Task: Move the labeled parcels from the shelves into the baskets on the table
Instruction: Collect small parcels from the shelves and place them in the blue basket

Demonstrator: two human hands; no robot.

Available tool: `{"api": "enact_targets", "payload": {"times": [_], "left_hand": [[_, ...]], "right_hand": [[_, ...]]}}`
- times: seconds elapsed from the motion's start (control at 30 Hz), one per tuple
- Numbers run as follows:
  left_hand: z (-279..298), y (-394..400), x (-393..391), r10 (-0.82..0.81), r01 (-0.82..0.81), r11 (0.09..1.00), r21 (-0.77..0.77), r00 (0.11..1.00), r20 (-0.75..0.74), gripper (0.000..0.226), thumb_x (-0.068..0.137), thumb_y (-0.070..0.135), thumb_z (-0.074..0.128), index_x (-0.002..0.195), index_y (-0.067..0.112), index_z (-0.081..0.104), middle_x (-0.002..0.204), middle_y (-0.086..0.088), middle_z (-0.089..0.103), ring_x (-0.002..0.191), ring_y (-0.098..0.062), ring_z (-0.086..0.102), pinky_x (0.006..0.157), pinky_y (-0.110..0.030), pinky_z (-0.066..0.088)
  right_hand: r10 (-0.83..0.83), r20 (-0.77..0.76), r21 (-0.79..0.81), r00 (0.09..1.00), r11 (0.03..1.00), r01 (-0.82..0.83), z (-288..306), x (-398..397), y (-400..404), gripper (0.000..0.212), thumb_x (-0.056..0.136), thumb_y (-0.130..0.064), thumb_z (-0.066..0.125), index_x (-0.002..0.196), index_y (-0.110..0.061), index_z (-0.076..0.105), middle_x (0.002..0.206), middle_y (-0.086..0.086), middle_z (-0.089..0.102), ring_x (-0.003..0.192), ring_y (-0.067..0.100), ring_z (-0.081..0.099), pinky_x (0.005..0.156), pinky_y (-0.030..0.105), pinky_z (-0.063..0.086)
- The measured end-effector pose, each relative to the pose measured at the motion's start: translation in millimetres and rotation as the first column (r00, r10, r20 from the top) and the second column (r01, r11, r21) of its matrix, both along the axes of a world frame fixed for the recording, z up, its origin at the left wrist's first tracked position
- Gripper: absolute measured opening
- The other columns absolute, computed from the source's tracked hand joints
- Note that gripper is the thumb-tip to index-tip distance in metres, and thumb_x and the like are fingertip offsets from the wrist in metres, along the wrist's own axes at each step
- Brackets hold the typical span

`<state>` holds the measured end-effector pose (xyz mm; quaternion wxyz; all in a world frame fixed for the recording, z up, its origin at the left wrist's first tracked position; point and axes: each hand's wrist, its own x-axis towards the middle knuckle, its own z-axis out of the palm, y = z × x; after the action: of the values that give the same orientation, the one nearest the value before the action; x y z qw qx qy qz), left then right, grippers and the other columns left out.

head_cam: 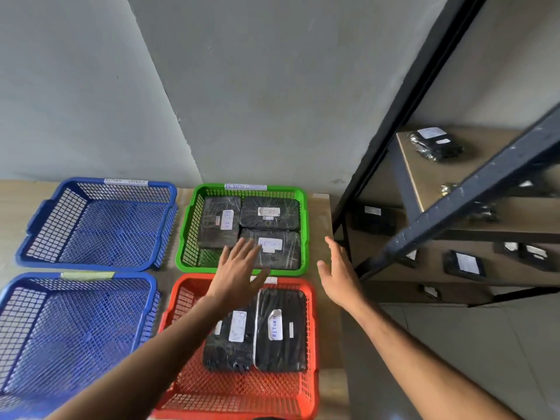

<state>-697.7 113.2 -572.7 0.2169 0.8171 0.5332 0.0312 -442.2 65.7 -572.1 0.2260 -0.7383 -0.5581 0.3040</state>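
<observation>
Left hand [239, 269]: fingers spread and straight, holding nothing, over the near edge of the green basket [185, 237].
Right hand [341, 274]: open and empty, above the table [324, 213] edge between the baskets and the shelves [448, 213].
Parcels placed: three in the green basket, two in the red basket [313, 328]; both blue baskets [100, 225] hold none.
Parcels left: several black labeled parcels [436, 144] lie on the shelves, some half hidden by the frame.
Sorting risk: basket tags are blurred, possibly differing, so a misread label could send a parcel wrong.
Reach risk: the slanted shelf brace could snag an arm or knock a parcel loose.
</observation>
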Motion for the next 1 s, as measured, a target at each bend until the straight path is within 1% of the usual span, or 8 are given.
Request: {"api": "enact_targets", "payload": {"times": [0.2, 0.37, 0.47, 0.57, 0.67, 0.8, 0.93, 1.0], "left_hand": [[23, -77, 92, -0.022, 0.018, 0.999, 0.032, 0.991, 0.135, 0.081, 0.09, 0.065, 0.034, 0.154, 0.017, 0.039, 0.164, -0.006, 0.032, 0.155, -0.024, 0.021, 0.123, -0.051, 0.024], [56, -131, 192, -0.099, 0.065, 0.987, 0.148, 0.968, 0.232, 0.071, 0.094, 0.059, 0.047, 0.149, 0.014, 0.047, 0.156, -0.009, 0.044, 0.145, -0.029, 0.038, 0.117, -0.047, 0.037], [90, -154, 258, -0.164, 0.105, 0.973, 0.207, 0.941, 0.295, 0.066, 0.095, 0.057, 0.049, 0.146, 0.016, 0.049, 0.152, -0.006, 0.047, 0.14, -0.026, 0.042, 0.114, -0.044, 0.04], [127, -172, 317, -0.195, 0.119, 0.968, 0.219, 0.907, 0.372, 0.06, 0.096, 0.057, 0.052, 0.145, 0.022, 0.049, 0.149, 0.003, 0.049, 0.138, -0.018, 0.042, 0.115, -0.038, 0.039], [160, -177, 363, -0.195, 0.139, 0.978, 0.153, 0.866, 0.46, 0.051, 0.097, 0.053, 0.058, 0.14, 0.027, 0.053, 0.138, 0.011, 0.053, 0.129, -0.007, 0.047, 0.108, -0.026, 0.042], [185, -160, 416, -0.107, 0.126, 0.992, 0.008, 0.806, 0.583, 0.032, 0.096, 0.033, 0.068, 0.126, 0.022, 0.065, 0.114, 0.012, 0.067, 0.101, 0.003, 0.063, 0.081, -0.007, 0.047], [193, -134, 466, -0.034, 0.128, 0.986, -0.102, 0.77, 0.637, 0.012, 0.095, 0.025, 0.07, 0.107, 0.02, 0.07, 0.09, 0.006, 0.073, 0.074, 0.0, 0.067, 0.065, -0.017, 0.051], [197, -119, 497, -0.022, 0.143, 0.98, -0.14, 0.77, 0.638, 0.006, 0.095, 0.024, 0.07, 0.1, 0.021, 0.07, 0.083, 0.008, 0.071, 0.072, -0.006, 0.066, 0.063, -0.022, 0.05]], "right_hand": [[0.036, -0.06, 0.09, 0.998, 0.995, -0.031, 22, 88, -74, 0.054, 0.102, -0.019, 0.054, 0.152, -0.017, 0.034, 0.155, 0.005, 0.037, 0.14, 0.022, 0.041, 0.112, 0.035, 0.037], [-0.005, -0.029, 0.226, 1.0, 0.974, 0.012, 59, 184, -140, 0.052, 0.1, -0.017, 0.057, 0.149, -0.014, 0.04, 0.15, 0.001, 0.043, 0.138, 0.016, 0.041, 0.114, 0.028, 0.033], [-0.04, 0.025, 0.334, 0.999, 0.942, 0.03, 95, 240, -169, 0.05, 0.099, -0.019, 0.058, 0.146, -0.014, 0.043, 0.147, 0.002, 0.048, 0.133, 0.015, 0.044, 0.111, 0.023, 0.034], [-0.088, 0.041, 0.413, 0.995, 0.908, 0.063, 134, 289, -187, 0.049, 0.099, -0.022, 0.058, 0.146, -0.017, 0.044, 0.146, -0.001, 0.049, 0.13, 0.014, 0.048, 0.108, 0.032, 0.041], [-0.127, 0.036, 0.48, 0.991, 0.872, 0.094, 166, 329, -190, 0.047, 0.099, -0.022, 0.058, 0.144, -0.016, 0.045, 0.143, -0.001, 0.05, 0.127, 0.013, 0.049, 0.106, 0.03, 0.042], [-0.19, 0.031, 0.514, 0.981, 0.845, 0.147, 193, 380, -180, 0.042, 0.099, -0.025, 0.059, 0.139, -0.017, 0.051, 0.14, -0.003, 0.054, 0.124, 0.012, 0.052, 0.101, 0.028, 0.045], [-0.277, 0.049, 0.477, 0.959, 0.85, 0.222, 201, 437, -161, 0.034, 0.097, -0.033, 0.061, 0.129, -0.023, 0.056, 0.125, -0.005, 0.062, 0.109, 0.013, 0.059, 0.089, 0.035, 0.052], [-0.328, 0.055, 0.421, 0.943, 0.864, 0.276, 201, 467, -149, 0.034, 0.096, -0.034, 0.064, 0.127, -0.022, 0.058, 0.119, -0.003, 0.064, 0.103, 0.014, 0.059, 0.086, 0.033, 0.051]]}}
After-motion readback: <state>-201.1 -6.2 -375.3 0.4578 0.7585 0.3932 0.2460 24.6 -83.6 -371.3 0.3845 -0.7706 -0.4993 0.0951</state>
